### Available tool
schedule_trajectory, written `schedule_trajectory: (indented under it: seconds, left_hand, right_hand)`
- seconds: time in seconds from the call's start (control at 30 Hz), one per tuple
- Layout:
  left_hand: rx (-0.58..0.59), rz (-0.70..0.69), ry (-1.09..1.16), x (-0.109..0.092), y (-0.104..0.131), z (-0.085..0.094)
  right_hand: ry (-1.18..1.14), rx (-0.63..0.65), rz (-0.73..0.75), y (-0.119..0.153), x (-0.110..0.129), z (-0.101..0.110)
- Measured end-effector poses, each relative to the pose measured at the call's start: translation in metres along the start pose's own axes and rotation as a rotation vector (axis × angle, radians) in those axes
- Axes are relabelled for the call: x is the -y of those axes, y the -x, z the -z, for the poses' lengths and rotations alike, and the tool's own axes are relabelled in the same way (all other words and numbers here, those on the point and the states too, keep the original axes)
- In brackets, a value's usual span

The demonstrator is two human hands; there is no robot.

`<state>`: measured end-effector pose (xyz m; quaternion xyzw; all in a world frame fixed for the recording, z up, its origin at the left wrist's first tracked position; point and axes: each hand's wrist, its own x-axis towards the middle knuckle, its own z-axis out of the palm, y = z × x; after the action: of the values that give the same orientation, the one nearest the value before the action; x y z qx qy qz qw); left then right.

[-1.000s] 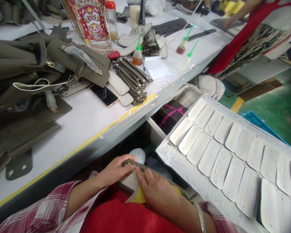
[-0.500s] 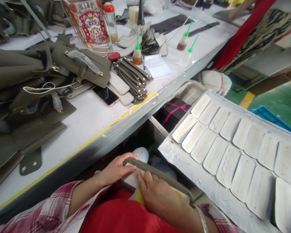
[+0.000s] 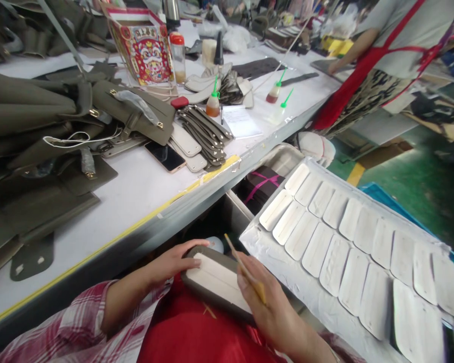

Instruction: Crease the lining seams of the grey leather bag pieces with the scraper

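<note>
My left hand [image 3: 174, 264] grips the left end of an olive-grey bag part [image 3: 212, 290], thumb on top and fingers around its far edge. The part is long with rounded ends and a raised dark rim, and a white panel [image 3: 215, 280] lies inside it. It rests tilted against my red apron [image 3: 196, 333]. In my right hand [image 3: 265, 297] is a thin yellow tool [image 3: 260, 288], seen nearly edge-on, its narrow end pointing up and left. That hand is over the right end of the part and hides it; whether it touches the part I cannot tell.
White rounded panels [image 3: 327, 252] lie in rows on a covered board [image 3: 268, 247] at right. The worktable [image 3: 124, 186] carries olive bag pieces [image 3: 41, 196], a phone [image 3: 165, 156], stacked straps [image 3: 204, 133] and green-tipped bottles [image 3: 213, 103]. A person in a red apron [image 3: 340, 96] stands at far right.
My right hand has lifted off the white panel and moved right, with the yellow tool now turned edge-on. More of the panel shows. The camera view has tilted upward.
</note>
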<state>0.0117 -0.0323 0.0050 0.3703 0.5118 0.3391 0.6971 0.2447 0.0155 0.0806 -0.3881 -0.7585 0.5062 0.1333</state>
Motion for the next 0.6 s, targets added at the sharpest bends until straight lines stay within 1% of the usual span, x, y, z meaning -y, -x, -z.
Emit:
schedule_trajectory:
  seconds: [0.07,0.13,0.2,0.27,0.37,0.43,0.53,0.57,0.6]
  left_hand:
    - [-0.002,0.005,0.154,0.003,0.002,0.002]
    - [-0.030,-0.003,0.256,0.004,0.003,0.002]
    - [-0.078,-0.025,0.251,0.003,0.002,0.003]
    - [-0.100,-0.028,0.169,-0.001,0.000,0.003]
    - [-0.073,0.025,0.011,-0.008,-0.003,0.001]
    - [-0.056,0.058,-0.060,-0.012,-0.002,-0.002]
    - [-0.017,0.126,-0.073,-0.015,-0.001,-0.004]
    - [0.006,0.158,-0.055,-0.016,-0.001,-0.003]
    - [0.028,0.178,-0.043,-0.017,-0.002,-0.002]
  right_hand:
    - [-0.343,-0.122,-0.131,-0.006,0.008,-0.007]
    - [-0.646,-0.215,-0.235,-0.013,0.014,-0.016]
    - [-0.843,-0.299,-0.289,-0.017,0.016,-0.022]
    - [-0.925,-0.385,-0.311,-0.014,0.014,-0.018]
    - [-0.922,-0.552,-0.315,0.009,-0.002,0.003]
    - [-0.878,-0.650,-0.328,0.036,-0.025,0.021]
    - [-0.727,-0.745,-0.428,0.086,-0.073,0.041]
    - [-0.631,-0.779,-0.500,0.102,-0.092,0.045]
    - [-0.506,-0.784,-0.585,0.117,-0.111,0.047]
